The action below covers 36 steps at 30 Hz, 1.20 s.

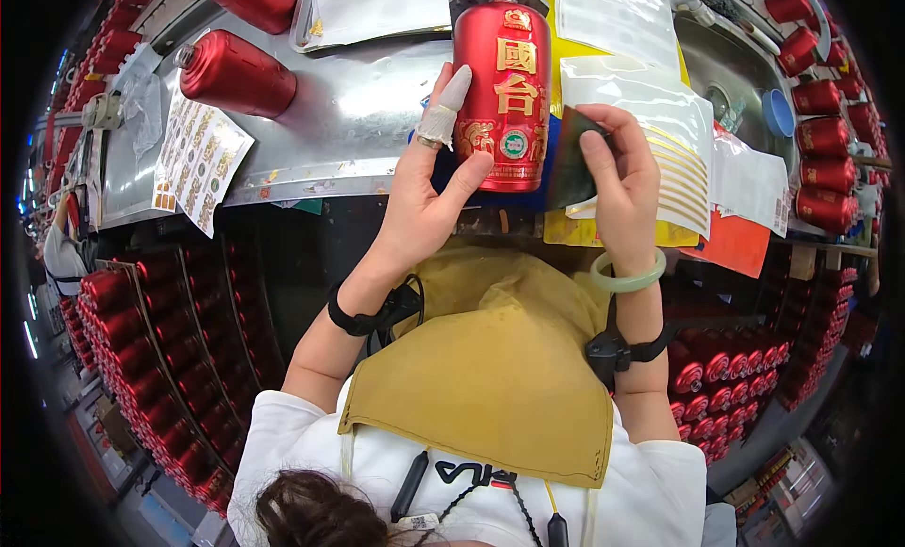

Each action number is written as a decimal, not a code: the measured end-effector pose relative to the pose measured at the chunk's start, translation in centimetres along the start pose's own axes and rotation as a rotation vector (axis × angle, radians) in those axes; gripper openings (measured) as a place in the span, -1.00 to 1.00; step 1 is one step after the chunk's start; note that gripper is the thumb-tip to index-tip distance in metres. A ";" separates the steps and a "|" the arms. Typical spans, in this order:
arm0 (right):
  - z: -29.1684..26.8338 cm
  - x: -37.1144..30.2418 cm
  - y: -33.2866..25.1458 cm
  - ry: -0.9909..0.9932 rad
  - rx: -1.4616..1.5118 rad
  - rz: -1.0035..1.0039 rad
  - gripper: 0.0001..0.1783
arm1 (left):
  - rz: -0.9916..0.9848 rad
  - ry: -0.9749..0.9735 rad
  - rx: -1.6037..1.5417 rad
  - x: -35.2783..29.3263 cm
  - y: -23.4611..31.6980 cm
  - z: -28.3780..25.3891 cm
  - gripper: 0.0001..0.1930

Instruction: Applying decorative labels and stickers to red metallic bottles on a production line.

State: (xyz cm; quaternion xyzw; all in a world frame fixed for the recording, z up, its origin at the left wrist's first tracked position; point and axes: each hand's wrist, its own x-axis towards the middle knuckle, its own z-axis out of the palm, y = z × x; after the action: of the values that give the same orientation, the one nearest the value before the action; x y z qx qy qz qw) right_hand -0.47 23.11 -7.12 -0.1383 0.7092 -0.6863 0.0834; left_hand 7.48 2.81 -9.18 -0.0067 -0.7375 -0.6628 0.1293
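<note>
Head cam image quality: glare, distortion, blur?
Head view: strong fisheye bend, black corners; head view: bright glare on the steel worktop, highlights on the clear plastic sheet; head view: held red bottle looks sharp, while the dark flat piece in the right hand looks soft, possibly motion blur.

A shiny red bottle [502,99] with gold decoration lies face-up, neck away, a dark, thin pad [571,163] held beside its lower right side.

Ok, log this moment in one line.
left hand: touching labelled red bottle; right hand: pinching dark flat piece beside it; further left: sticker sheet, another red bottle
</note>
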 end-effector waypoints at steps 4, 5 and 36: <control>1.1 -1.0 0.6 -0.041 0.010 0.051 -0.79 | -0.018 -0.013 -0.010 0.0 0.5 0.3 -0.28; 0.6 -0.7 0.7 -0.017 -0.134 -0.012 -0.80 | -0.033 0.009 -0.074 -0.1 0.5 0.4 -0.25; 1.2 0.1 -0.9 -0.068 -0.024 0.017 -0.79 | -0.211 0.067 -0.570 1.4 1.5 0.5 -0.26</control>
State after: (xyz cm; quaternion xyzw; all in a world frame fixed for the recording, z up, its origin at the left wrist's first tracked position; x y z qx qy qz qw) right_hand -0.12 21.91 -6.32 -0.1563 0.7153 -0.6719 0.1117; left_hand 6.29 3.23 -7.47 0.0560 -0.5140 -0.8525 0.0770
